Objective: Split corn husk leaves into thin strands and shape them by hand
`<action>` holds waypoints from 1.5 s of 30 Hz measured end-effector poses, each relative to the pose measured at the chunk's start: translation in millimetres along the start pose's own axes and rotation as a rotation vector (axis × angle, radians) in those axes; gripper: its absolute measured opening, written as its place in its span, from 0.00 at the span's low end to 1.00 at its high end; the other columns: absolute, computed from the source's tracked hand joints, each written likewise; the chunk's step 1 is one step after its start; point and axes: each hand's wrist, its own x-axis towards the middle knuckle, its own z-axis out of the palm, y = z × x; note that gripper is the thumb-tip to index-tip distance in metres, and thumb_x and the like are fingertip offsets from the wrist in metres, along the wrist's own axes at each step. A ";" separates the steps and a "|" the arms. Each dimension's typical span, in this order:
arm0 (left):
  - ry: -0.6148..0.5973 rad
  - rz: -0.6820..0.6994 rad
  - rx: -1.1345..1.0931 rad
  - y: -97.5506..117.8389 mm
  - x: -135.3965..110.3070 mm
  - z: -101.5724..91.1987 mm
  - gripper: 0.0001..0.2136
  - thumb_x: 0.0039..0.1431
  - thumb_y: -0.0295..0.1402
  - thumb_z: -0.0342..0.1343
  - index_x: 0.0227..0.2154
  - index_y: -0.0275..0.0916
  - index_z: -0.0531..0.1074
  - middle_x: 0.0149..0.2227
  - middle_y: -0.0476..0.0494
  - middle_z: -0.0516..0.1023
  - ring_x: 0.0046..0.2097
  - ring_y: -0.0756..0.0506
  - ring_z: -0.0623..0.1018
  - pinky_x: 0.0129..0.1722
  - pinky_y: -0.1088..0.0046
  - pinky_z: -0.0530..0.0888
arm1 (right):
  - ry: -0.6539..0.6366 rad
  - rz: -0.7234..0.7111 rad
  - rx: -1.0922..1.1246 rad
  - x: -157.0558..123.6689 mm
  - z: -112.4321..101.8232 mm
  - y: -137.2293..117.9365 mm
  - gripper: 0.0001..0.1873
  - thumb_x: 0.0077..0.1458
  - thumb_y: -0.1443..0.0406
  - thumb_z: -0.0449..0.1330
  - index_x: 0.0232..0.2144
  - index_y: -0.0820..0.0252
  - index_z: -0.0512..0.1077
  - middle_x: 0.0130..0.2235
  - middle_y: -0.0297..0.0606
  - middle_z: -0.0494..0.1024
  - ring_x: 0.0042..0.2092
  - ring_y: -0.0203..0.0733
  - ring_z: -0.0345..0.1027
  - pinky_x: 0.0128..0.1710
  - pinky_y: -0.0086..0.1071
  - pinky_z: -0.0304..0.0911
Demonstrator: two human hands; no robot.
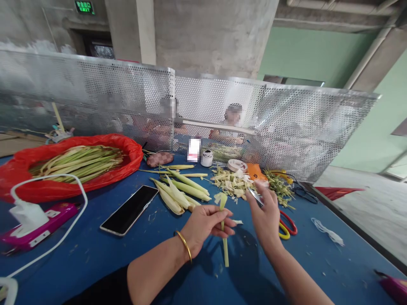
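Observation:
My left hand [212,221], with a gold bangle at the wrist, pinches a pale green leaf strip [225,253] between thumb and fingers. The strip stands nearly upright, and its frayed top shows above the thumb. To the right, my right hand [265,216] is closed around scissors. Their metal blade [255,197] shows between thumb and fingers, and the red and yellow handles [288,225] stick out beyond the palm. A small pale scrap [238,222] shows behind the left fingertips. Pale green husk-like leaves [182,188] lie beyond my left hand.
Leaf clippings [230,182] are heaped beyond my hands, near a tape roll [237,165]. A black phone [130,209], a red bag of long leaves [127,146] and a purple power strip [54,220] occupy the left. A perforated metal screen [210,97] borders the blue table [104,258]; people sit behind it.

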 end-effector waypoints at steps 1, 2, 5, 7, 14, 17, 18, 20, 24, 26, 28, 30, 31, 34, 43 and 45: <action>-0.010 -0.004 0.017 -1.0 -0.2 1.3 0.12 0.52 0.37 0.62 0.33 0.31 0.77 0.29 0.40 0.81 0.26 0.49 0.79 0.27 0.78 0.74 | -0.091 -0.122 -0.057 1.0 -2.3 -4.0 0.14 0.51 0.56 0.61 0.39 0.57 0.75 0.45 0.41 0.75 0.51 0.49 0.63 0.49 0.38 0.58; -0.021 -0.007 0.034 -1.9 -0.3 2.3 0.12 0.52 0.37 0.62 0.33 0.31 0.77 0.29 0.40 0.81 0.26 0.49 0.79 0.27 0.78 0.74 | -0.185 -0.197 -0.100 0.9 -3.7 -7.4 0.13 0.55 0.55 0.58 0.35 0.57 0.77 0.43 0.42 0.76 0.49 0.49 0.65 0.48 0.38 0.58; -0.044 -0.016 0.087 -4.0 -0.6 3.9 0.11 0.52 0.36 0.61 0.32 0.32 0.77 0.28 0.41 0.81 0.26 0.49 0.79 0.26 0.78 0.73 | -0.402 -0.206 -0.160 -3.7 -2.2 -11.5 0.20 0.59 0.52 0.52 0.27 0.58 0.77 0.36 0.41 0.78 0.41 0.48 0.70 0.43 0.36 0.60; -0.042 -0.028 0.116 -4.7 -0.4 3.9 0.09 0.53 0.35 0.60 0.31 0.32 0.77 0.27 0.42 0.80 0.25 0.50 0.79 0.25 0.78 0.73 | -0.436 -0.139 -0.165 -7.1 0.6 -10.7 0.24 0.59 0.49 0.52 0.24 0.59 0.75 0.33 0.40 0.78 0.38 0.47 0.70 0.41 0.36 0.61; -0.059 -0.064 0.136 -3.1 0.5 1.5 0.07 0.52 0.32 0.58 0.30 0.32 0.76 0.25 0.42 0.80 0.25 0.49 0.79 0.25 0.77 0.73 | -0.680 0.065 -0.075 0.6 -9.6 -23.4 0.28 0.56 0.44 0.52 0.42 0.58 0.77 0.44 0.43 0.79 0.49 0.52 0.68 0.52 0.43 0.59; -0.076 -0.080 0.116 -1.9 0.3 0.3 0.09 0.50 0.34 0.60 0.29 0.31 0.76 0.26 0.41 0.80 0.25 0.49 0.79 0.25 0.77 0.74 | -0.922 0.046 -0.109 11.5 -18.2 -24.8 0.25 0.56 0.47 0.55 0.43 0.58 0.78 0.46 0.42 0.79 0.49 0.51 0.68 0.52 0.42 0.59; -0.083 -0.088 0.103 -2.0 0.3 -0.3 0.10 0.50 0.35 0.61 0.30 0.31 0.76 0.26 0.41 0.80 0.25 0.48 0.79 0.25 0.77 0.74 | -0.960 0.025 -0.129 15.0 -20.2 -22.7 0.23 0.56 0.48 0.56 0.41 0.59 0.78 0.44 0.42 0.79 0.47 0.50 0.70 0.50 0.41 0.61; -0.095 -0.109 0.073 -2.7 0.6 -1.7 0.11 0.49 0.36 0.61 0.30 0.31 0.76 0.27 0.41 0.80 0.26 0.48 0.79 0.25 0.77 0.74 | -0.977 -0.042 -0.175 20.6 -22.4 -16.2 0.20 0.56 0.51 0.57 0.38 0.59 0.78 0.39 0.41 0.80 0.42 0.47 0.71 0.45 0.38 0.64; -0.099 -0.134 0.051 -4.2 1.3 -4.4 0.11 0.51 0.36 0.61 0.30 0.31 0.76 0.28 0.40 0.80 0.26 0.49 0.79 0.25 0.78 0.74 | -0.887 -0.203 -0.266 25.1 -22.7 -3.9 0.14 0.57 0.57 0.56 0.32 0.60 0.76 0.32 0.37 0.78 0.35 0.42 0.70 0.36 0.32 0.64; -0.095 -0.135 0.064 -4.1 1.5 -4.5 0.10 0.52 0.36 0.60 0.30 0.31 0.75 0.28 0.40 0.80 0.26 0.49 0.79 0.25 0.78 0.74 | -0.835 -0.242 -0.283 25.3 -22.1 -1.4 0.13 0.58 0.58 0.55 0.31 0.60 0.75 0.31 0.37 0.77 0.34 0.41 0.69 0.36 0.32 0.64; -0.085 -0.139 0.102 -3.9 2.0 -3.8 0.09 0.52 0.34 0.59 0.29 0.31 0.75 0.27 0.40 0.80 0.26 0.49 0.79 0.23 0.78 0.73 | -0.784 -0.295 -0.308 24.7 -21.4 -1.5 0.12 0.59 0.60 0.54 0.30 0.59 0.73 0.33 0.38 0.76 0.36 0.42 0.68 0.37 0.33 0.63; -0.068 -0.140 0.166 -4.1 2.8 -3.0 0.07 0.53 0.32 0.58 0.28 0.31 0.74 0.27 0.40 0.80 0.25 0.49 0.79 0.21 0.79 0.71 | -0.708 -0.436 -0.407 23.1 -20.5 -3.9 0.12 0.61 0.62 0.52 0.31 0.58 0.72 0.33 0.39 0.75 0.37 0.43 0.67 0.38 0.34 0.62; -0.059 -0.134 0.201 -4.5 3.4 -2.8 0.07 0.53 0.31 0.57 0.28 0.31 0.74 0.28 0.39 0.80 0.25 0.49 0.79 0.19 0.80 0.70 | -0.661 -0.531 -0.484 21.7 -20.0 -6.1 0.12 0.62 0.63 0.51 0.31 0.58 0.72 0.33 0.40 0.74 0.37 0.43 0.67 0.38 0.35 0.61; -0.023 -0.109 0.270 -6.3 5.7 -3.4 0.06 0.53 0.31 0.56 0.28 0.31 0.74 0.30 0.38 0.81 0.26 0.47 0.80 0.16 0.80 0.67 | -0.524 -0.741 -0.690 13.8 -18.7 -17.1 0.14 0.63 0.65 0.49 0.30 0.59 0.72 0.32 0.40 0.73 0.33 0.42 0.65 0.37 0.36 0.58; 0.069 -0.003 0.216 -11.3 9.6 -2.1 0.10 0.52 0.37 0.58 0.29 0.33 0.74 0.31 0.39 0.81 0.28 0.47 0.80 0.16 0.80 0.66 | -0.779 0.184 0.113 -30.5 -3.7 -47.9 0.12 0.55 0.57 0.60 0.32 0.61 0.73 0.24 0.32 0.72 0.23 0.33 0.61 0.25 0.28 0.59; 0.000 0.069 0.249 -13.4 8.5 -2.4 0.13 0.51 0.41 0.57 0.27 0.34 0.73 0.29 0.40 0.80 0.28 0.47 0.79 0.16 0.80 0.67 | -0.769 0.300 0.286 -34.4 0.3 -45.8 0.13 0.52 0.57 0.63 0.35 0.61 0.72 0.25 0.32 0.72 0.24 0.34 0.64 0.26 0.28 0.61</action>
